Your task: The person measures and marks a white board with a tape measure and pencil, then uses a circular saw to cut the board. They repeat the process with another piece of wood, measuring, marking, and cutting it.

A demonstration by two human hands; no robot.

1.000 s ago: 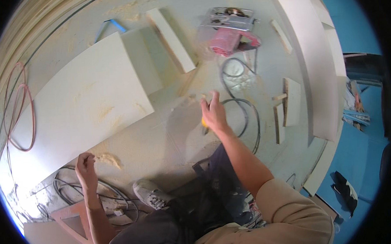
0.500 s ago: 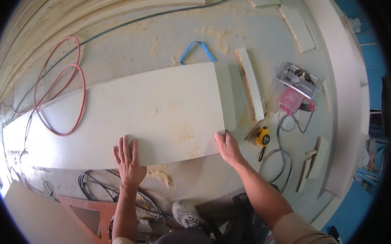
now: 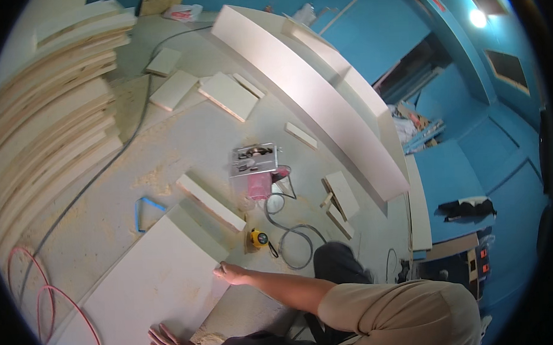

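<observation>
A long white board [image 3: 142, 271] lies on the floor before me, with sawdust on its face and the edge of another white panel [image 3: 195, 222] showing from under its end. My left hand [image 3: 170, 343] rests on the board's near side, fingers spread. At the board's right-hand end, my right hand [image 3: 230, 273] is closed on the edge near the corner; its fingertips are partly hidden. Beyond that hand are a yellow tape measure [image 3: 259, 238] and a narrow white offcut [image 3: 210, 202]. A power saw [image 3: 258, 185] with a pinkish-red body and a metal base plate lies farther off.
A red hose [image 3: 50, 299] loops across the board's left part, near a blue strap [image 3: 138, 215]. White boards [image 3: 70, 120] are stacked at left beside a dark cable [image 3: 141, 117]. Offcuts [image 3: 230, 95] lie beyond the saw. A long white box-like panel [image 3: 310, 91] stands at right.
My view has swung to the right and up, bringing the stacked boards, long panel and blue wall into sight. Both hands keep their places on the board.
</observation>
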